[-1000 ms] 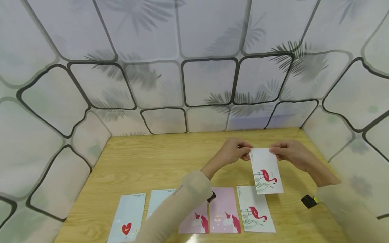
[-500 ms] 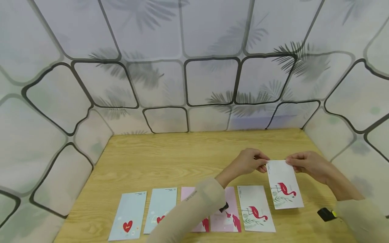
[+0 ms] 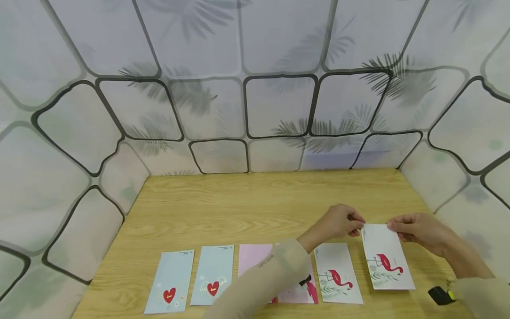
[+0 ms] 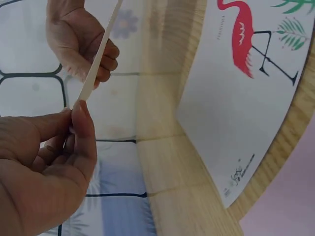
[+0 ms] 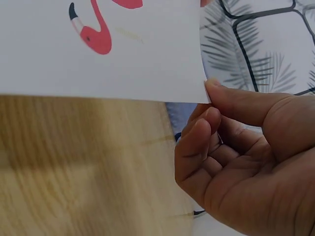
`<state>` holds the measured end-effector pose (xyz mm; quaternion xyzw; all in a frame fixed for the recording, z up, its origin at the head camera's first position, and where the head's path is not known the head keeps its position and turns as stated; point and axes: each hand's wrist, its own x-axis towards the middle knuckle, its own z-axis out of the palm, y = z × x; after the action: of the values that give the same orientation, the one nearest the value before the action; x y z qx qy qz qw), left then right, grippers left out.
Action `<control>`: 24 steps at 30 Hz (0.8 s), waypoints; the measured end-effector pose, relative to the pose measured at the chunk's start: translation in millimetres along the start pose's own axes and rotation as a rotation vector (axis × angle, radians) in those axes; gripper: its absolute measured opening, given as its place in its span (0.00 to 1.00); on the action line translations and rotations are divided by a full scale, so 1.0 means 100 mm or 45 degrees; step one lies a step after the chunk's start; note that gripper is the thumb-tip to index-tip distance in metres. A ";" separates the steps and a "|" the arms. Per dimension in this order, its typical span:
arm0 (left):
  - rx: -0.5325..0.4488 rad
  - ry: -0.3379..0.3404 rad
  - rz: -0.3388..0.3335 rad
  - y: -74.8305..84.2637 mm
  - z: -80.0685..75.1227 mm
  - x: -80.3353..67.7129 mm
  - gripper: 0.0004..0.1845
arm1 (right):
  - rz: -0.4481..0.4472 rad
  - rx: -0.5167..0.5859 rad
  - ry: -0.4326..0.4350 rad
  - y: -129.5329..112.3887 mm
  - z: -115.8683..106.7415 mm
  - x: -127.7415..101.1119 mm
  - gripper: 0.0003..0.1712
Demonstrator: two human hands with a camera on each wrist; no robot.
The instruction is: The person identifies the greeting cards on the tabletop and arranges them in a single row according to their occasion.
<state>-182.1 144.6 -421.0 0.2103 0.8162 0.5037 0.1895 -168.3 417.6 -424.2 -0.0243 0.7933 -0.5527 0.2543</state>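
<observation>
Both hands hold a white card with a red flamingo (image 3: 382, 248) by its two far corners, raised over the right part of the table in the head view. My left hand (image 3: 338, 221) pinches the left corner between thumb and fingers. At the other corner, my right hand (image 3: 424, 232) has its thumb on top and curled fingers beneath. The left wrist view catches this card edge-on (image 4: 96, 64); the right wrist view shows its printed face (image 5: 147, 64). Just left of it lies a matching flamingo card (image 3: 336, 266), flat on the wood.
Leftward along the table's front run two pink unicorn cards (image 3: 255, 253), partly behind my left sleeve (image 3: 263, 279), then a light blue card with a winged heart (image 3: 215, 266) and another heart card (image 3: 169, 274). Patterned cloth walls (image 3: 275, 106) enclose the wooden table (image 3: 223, 204).
Both hands have carried the flamingo card rightward and nearer, from above the matching card to beside it. The left sleeve has shifted right, uncovering more of the second blue card.
</observation>
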 end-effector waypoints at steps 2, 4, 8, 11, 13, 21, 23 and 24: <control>0.195 0.028 0.030 -0.01 0.04 0.01 0.04 | 0.013 -0.013 0.008 0.04 0.01 0.00 0.12; 0.392 0.065 0.059 -0.02 0.09 0.01 0.04 | 0.025 -0.018 0.007 0.08 0.02 0.00 0.12; 0.649 0.120 0.073 -0.05 0.18 0.01 0.04 | 0.050 -0.030 -0.006 0.13 0.03 -0.01 0.12; 0.736 0.133 0.058 -0.06 0.23 -0.01 0.04 | 0.062 -0.053 -0.016 0.18 0.03 -0.02 0.14; 0.778 0.136 0.047 -0.08 0.26 -0.01 0.04 | 0.054 -0.075 -0.016 0.22 0.04 -0.02 0.15; 0.955 0.070 0.066 -0.18 0.35 0.03 0.05 | 0.038 -0.167 0.036 0.36 0.13 0.05 0.17; 1.025 0.073 0.087 -0.20 0.36 0.05 0.05 | 0.051 -0.181 0.046 0.37 0.14 0.06 0.17; 1.063 0.071 0.098 -0.21 0.37 0.06 0.05 | 0.055 -0.188 0.050 0.37 0.15 0.05 0.17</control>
<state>-171.2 166.6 -455.7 0.2858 0.9466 0.1418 0.0470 -157.5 417.1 -462.6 -0.0153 0.8370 -0.4875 0.2481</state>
